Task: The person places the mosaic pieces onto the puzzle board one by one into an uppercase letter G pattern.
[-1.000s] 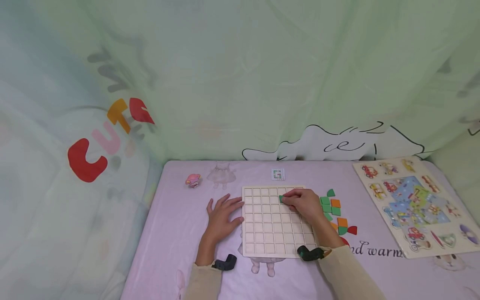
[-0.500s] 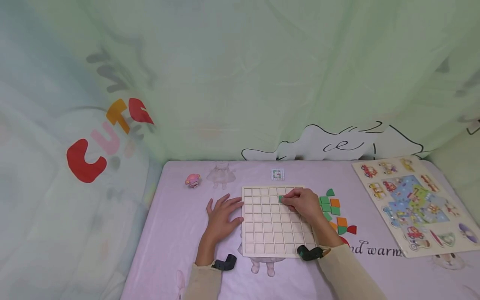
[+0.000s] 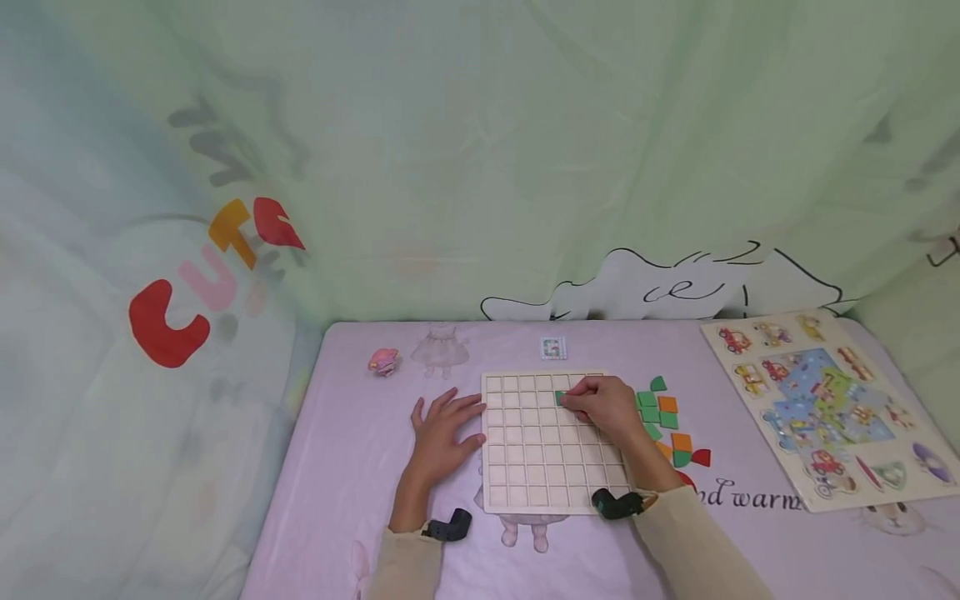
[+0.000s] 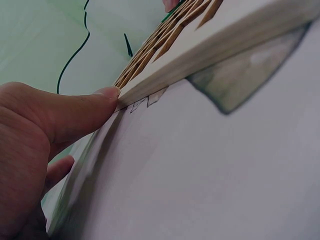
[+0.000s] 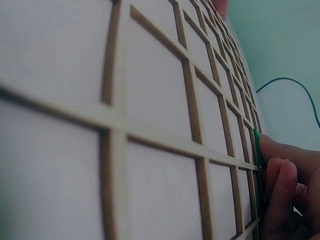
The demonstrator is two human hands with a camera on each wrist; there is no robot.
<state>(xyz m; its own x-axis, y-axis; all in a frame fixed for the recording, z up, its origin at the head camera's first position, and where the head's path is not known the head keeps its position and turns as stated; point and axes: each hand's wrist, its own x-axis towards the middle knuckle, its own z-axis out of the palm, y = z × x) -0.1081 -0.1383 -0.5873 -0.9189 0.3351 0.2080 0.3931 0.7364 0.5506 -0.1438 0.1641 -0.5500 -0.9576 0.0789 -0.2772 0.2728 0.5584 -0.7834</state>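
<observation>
A wooden grid board (image 3: pixel 528 454) with rows of square cells lies flat on the table. My right hand (image 3: pixel 609 408) reaches over its upper right part, thumb and fingers pinching a small green tile (image 3: pixel 560 398) at a cell in the second row from the top. In the right wrist view the green tile (image 5: pixel 257 145) sits at the grid, largely covered by the fingers. My left hand (image 3: pixel 441 435) is spread beside the board's left edge. In the left wrist view its thumb (image 4: pixel 100 100) touches the board's side.
Several green tiles (image 3: pixel 648 414), orange tiles (image 3: pixel 681 442) and red tiles (image 3: pixel 701 457) lie right of the board, partly behind the right forearm. A small patterned card (image 3: pixel 553 348) and a pink toy figure (image 3: pixel 384 362) are beyond it. A picture puzzle board (image 3: pixel 832 417) lies far right.
Both hands keep their places, and the green tile stays under the right fingers. The head view has shifted very slightly.
</observation>
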